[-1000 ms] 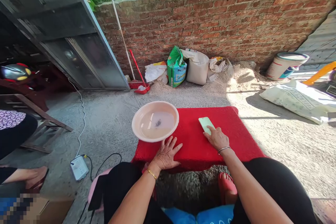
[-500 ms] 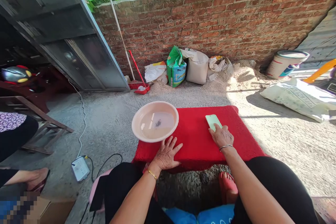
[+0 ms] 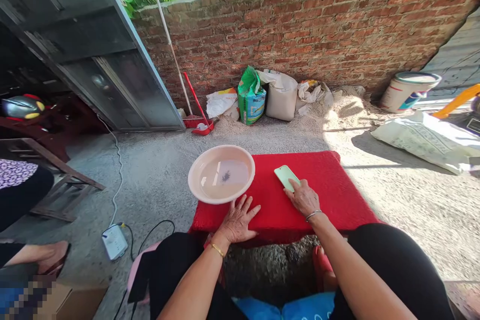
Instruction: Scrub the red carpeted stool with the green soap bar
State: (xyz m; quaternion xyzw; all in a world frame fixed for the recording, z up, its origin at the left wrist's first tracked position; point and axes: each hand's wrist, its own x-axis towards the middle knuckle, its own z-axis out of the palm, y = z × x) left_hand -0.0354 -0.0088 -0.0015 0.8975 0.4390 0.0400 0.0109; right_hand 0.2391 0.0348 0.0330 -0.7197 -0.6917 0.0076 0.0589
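Observation:
A red cloth (image 3: 318, 175) covers the low table in front of my knees. My left hand (image 3: 240, 220) lies flat at its near edge, fingers spread, close below the rim of a pale pink basin (image 3: 195, 187). The basin holds water, with a small dark thing under the surface that I cannot make out. To the right, my right hand (image 3: 304, 197) grips the near end of a pale green phone (image 3: 285, 175), index finger along its upper face. The phone lies tilted on or just over the cloth; its near end is hidden by my fingers.
Filled sacks (image 3: 282, 97) and a red dustpan (image 3: 203, 129) stand along the brick wall. A white bucket (image 3: 408, 92) and a lying sack (image 3: 423, 140) are to the right. At left are a power strip (image 3: 114, 242) with cables and another person's leg (image 3: 26, 195).
My right hand has moved the phone leftward across the red cloth, towards the basin. My left hand and the basin have stayed in place.

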